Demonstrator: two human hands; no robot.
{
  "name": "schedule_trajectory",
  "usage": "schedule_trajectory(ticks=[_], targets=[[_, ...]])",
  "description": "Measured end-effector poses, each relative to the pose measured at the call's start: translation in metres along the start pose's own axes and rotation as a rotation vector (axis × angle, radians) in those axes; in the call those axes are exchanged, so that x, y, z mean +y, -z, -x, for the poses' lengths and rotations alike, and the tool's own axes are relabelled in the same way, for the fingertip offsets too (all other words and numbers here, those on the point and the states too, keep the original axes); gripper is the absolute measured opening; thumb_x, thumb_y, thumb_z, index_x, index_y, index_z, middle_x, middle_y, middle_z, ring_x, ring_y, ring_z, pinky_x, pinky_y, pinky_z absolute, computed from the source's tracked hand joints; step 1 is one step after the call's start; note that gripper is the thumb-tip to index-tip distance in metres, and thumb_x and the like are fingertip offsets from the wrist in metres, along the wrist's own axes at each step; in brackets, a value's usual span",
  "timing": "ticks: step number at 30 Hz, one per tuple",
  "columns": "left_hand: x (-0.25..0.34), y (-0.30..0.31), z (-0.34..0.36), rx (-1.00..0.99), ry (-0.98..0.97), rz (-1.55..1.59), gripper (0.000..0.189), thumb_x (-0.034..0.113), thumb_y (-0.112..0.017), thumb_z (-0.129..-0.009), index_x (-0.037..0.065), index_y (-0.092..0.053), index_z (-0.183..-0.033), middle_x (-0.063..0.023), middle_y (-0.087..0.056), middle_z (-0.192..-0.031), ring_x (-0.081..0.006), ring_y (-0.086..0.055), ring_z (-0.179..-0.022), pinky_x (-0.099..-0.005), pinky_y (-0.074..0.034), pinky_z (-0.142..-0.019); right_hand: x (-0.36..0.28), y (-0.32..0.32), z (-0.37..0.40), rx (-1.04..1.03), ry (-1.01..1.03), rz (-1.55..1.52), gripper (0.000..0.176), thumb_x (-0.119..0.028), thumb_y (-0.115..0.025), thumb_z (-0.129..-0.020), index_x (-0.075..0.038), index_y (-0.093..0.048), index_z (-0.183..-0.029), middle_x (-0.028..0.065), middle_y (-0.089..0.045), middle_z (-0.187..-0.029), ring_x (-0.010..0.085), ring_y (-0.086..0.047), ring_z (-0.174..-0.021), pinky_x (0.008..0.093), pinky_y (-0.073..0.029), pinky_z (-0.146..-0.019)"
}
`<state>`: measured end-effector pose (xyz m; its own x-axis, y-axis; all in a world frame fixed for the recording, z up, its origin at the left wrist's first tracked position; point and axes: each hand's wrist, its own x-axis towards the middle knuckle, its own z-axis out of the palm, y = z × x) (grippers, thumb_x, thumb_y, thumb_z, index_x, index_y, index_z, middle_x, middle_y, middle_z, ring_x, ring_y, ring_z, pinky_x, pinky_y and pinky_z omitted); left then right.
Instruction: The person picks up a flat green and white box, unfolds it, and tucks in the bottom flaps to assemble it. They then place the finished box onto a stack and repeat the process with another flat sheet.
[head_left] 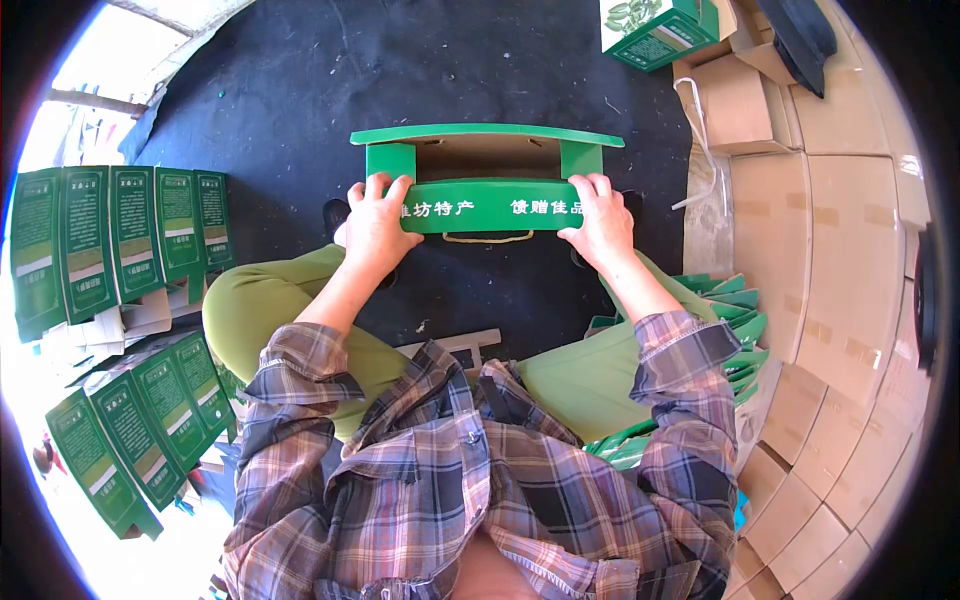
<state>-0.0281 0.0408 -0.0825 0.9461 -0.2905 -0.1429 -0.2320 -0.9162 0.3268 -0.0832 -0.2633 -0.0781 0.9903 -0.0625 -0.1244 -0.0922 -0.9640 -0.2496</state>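
Note:
In front of me is a green cardboard gift box (490, 206) with white lettering on its near panel. Its top stands open, showing brown inner board, and a far flap (490, 132) sticks up. A rope handle (488, 238) hangs below the near edge. My left hand (378, 228) grips the left end of the panel, fingers over its upper edge and thumb on the lettered face. My right hand (603, 222) holds the right end the same way. The fingertips inside the box are hidden.
Rows of green printed boxes (137, 235) stand at my left. Flat green cartons (735, 310) lie piled by my right knee. Brown cartons (770, 250) are stacked along the right side. A green box (660, 40) sits at the back right. Dark sheeting (450, 70) covers the floor.

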Motion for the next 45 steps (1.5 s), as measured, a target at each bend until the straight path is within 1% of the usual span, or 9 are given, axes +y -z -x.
schedule_trajectory(ticks=[2, 21, 26, 28, 30, 31, 34, 39, 45], targets=[[0.001, 0.001, 0.001, 0.019, -0.015, 0.003, 0.08, 0.012, -0.087, -0.055, 0.018, -0.053, -0.127, -0.0099, -0.048, -0.126, -0.0416, -0.043, -0.12, -0.0467, -0.053, -0.09, -0.001, 0.001, 0.0, -0.007, -0.006, 0.001, 0.08, -0.015, -0.088, -0.058, -0.015, -0.05, -0.129, 0.0088, -0.049, -0.124, 0.0333, -0.056, -0.108, 0.0447, -0.051, -0.088], [-0.005, -0.003, 0.001, 0.024, -0.049, 0.026, 0.079, 0.015, -0.087, -0.052, 0.014, -0.057, -0.125, -0.0123, -0.049, -0.12, -0.0396, -0.044, -0.115, -0.0462, -0.048, -0.095, -0.005, 0.008, -0.004, -0.114, -0.002, 0.049, 0.084, -0.016, -0.087, -0.06, -0.02, -0.049, -0.134, 0.008, -0.046, -0.127, 0.0344, -0.053, -0.11, 0.0442, -0.051, -0.091], [-0.006, -0.009, 0.0, -0.024, -0.055, -0.037, 0.087, 0.016, -0.087, -0.054, 0.017, -0.05, -0.133, -0.0102, -0.046, -0.123, -0.0423, -0.043, -0.116, -0.0475, -0.055, -0.084, -0.009, 0.008, -0.004, -0.163, 0.011, 0.084, 0.091, -0.019, -0.086, -0.062, -0.023, -0.042, -0.142, 0.0093, -0.042, -0.136, 0.0367, -0.05, -0.116, 0.0447, -0.051, -0.091], [-0.001, -0.008, 0.001, -0.043, -0.025, -0.054, 0.09, 0.021, -0.088, -0.056, 0.019, -0.047, -0.136, -0.0095, -0.045, -0.126, -0.04, -0.04, -0.121, -0.0535, -0.051, -0.085, -0.01, 0.001, -0.003, -0.168, 0.008, 0.212, 0.098, -0.021, -0.086, -0.064, -0.026, -0.033, -0.147, 0.0106, -0.031, -0.148, 0.0394, -0.045, -0.123, 0.0454, -0.051, -0.093], [0.004, -0.005, 0.004, -0.009, -0.051, -0.237, 0.094, 0.022, -0.087, -0.06, 0.021, -0.041, -0.142, -0.0106, -0.042, -0.131, -0.0375, -0.035, -0.129, -0.0591, -0.041, -0.098, -0.007, -0.005, -0.004, -0.187, 0.005, 0.226, 0.1, -0.021, -0.085, -0.065, -0.026, -0.03, -0.148, 0.0105, -0.026, -0.152, 0.0405, -0.042, -0.126, 0.0453, -0.05, -0.095], [-0.001, -0.013, 0.003, 0.108, -0.134, -0.302, 0.094, 0.029, -0.088, -0.056, 0.016, -0.045, -0.139, -0.0087, -0.045, -0.127, -0.0335, -0.036, -0.128, -0.0636, -0.037, -0.093, -0.007, -0.007, -0.007, -0.201, -0.002, 0.239, 0.102, -0.021, -0.085, -0.065, -0.027, -0.027, -0.149, 0.0105, -0.02, -0.156, 0.0415, -0.04, -0.13, 0.0452, -0.05, -0.096], [0.002, -0.031, 0.001, 0.149, -0.264, -0.301, 0.08, 0.016, -0.075, -0.069, 0.01, -0.041, -0.141, -0.0088, -0.046, -0.125, -0.0304, -0.043, -0.121, -0.0631, -0.034, -0.098, -0.009, -0.004, -0.01, -0.267, -0.029, 0.256, 0.102, -0.02, -0.084, -0.067, -0.028, -0.025, -0.15, 0.0107, -0.018, -0.157, 0.0431, -0.036, -0.133, 0.045, -0.049, -0.099], [0.021, -0.042, -0.007, 0.17, -0.282, -0.286, 0.067, 0.011, -0.065, -0.075, 0.01, -0.044, -0.138, -0.009, -0.048, -0.12, -0.0289, -0.048, -0.112, -0.0696, -0.029, -0.101, -0.015, 0.005, -0.014, -0.299, -0.005, 0.192, 0.098, -0.016, -0.082, -0.068, -0.025, -0.028, -0.149, 0.0147, -0.02, -0.156, 0.0512, -0.039, -0.129, 0.047, -0.046, -0.102], [0.017, -0.028, -0.017, 0.104, -0.191, -0.157, 0.072, 0.01, -0.076, -0.067, 0.011, -0.047, -0.133, -0.0082, -0.048, -0.118, -0.0292, -0.047, -0.115, -0.0713, -0.027, -0.102, -0.001, 0.031, -0.01, -0.099, 0.068, 0.053, 0.082, -0.016, -0.078, -0.073, -0.01, -0.037, -0.144, 0.0215, -0.029, -0.152, 0.0401, -0.041, -0.132, 0.0432, -0.04, -0.106]])
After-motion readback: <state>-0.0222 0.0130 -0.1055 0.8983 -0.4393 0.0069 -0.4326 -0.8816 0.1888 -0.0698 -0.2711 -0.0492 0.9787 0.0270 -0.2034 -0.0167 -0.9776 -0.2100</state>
